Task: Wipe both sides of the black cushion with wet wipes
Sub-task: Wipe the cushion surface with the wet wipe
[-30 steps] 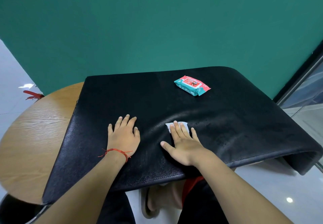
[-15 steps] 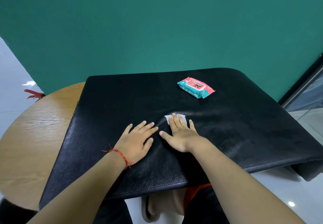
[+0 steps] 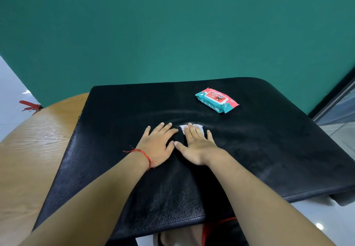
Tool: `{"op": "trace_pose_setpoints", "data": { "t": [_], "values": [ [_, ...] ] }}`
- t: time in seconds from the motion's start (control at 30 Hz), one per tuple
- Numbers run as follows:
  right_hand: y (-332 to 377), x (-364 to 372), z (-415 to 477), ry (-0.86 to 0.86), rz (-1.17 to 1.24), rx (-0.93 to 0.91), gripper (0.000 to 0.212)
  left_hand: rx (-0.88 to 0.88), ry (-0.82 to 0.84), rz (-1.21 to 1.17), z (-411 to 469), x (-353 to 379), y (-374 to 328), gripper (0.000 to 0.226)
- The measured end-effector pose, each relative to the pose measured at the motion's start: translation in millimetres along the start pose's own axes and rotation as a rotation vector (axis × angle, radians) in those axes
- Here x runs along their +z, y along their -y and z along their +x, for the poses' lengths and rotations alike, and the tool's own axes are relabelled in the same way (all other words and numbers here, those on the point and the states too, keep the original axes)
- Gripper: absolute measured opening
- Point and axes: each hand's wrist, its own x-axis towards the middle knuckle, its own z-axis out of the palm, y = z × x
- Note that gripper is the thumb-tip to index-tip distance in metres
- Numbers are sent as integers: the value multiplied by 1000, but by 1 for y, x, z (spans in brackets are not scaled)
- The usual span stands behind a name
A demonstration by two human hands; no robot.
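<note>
One wipe [image 3: 200,126] under flat right hand [image 3: 197,146]; left hand [image 3: 157,146] flat on cushion [image 3: 269,149]; pack [image 3: 216,99] beyond.

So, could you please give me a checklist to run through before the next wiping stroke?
1. Wipe pressed flat under right hand: ok.
2. Left hand flat on cushion, steadying it: ok.
3. Pack out of the hands' way: ok, it lies farther back, to the right.
4. Cushion fully on table: not ok, near and right edges overhang.
5. Wipe wet enough: cannot tell.
6. Underside wiped: cannot tell.
</note>
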Motion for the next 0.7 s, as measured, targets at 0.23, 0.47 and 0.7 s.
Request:
{"op": "trace_pose_setpoints", "data": {
  "t": [0.23,0.47,0.7],
  "values": [
    [-5,-4,24,-29,9,-14,84,-102,-33,33,33,1,10,58],
    [-5,-14,52,-40,15,-17,85,-270,-120,11,40,7,14,68],
    [-3,-27,75,-38,0,-12,86,-266,-152,-2,39,7,13,68]
  ]
}}
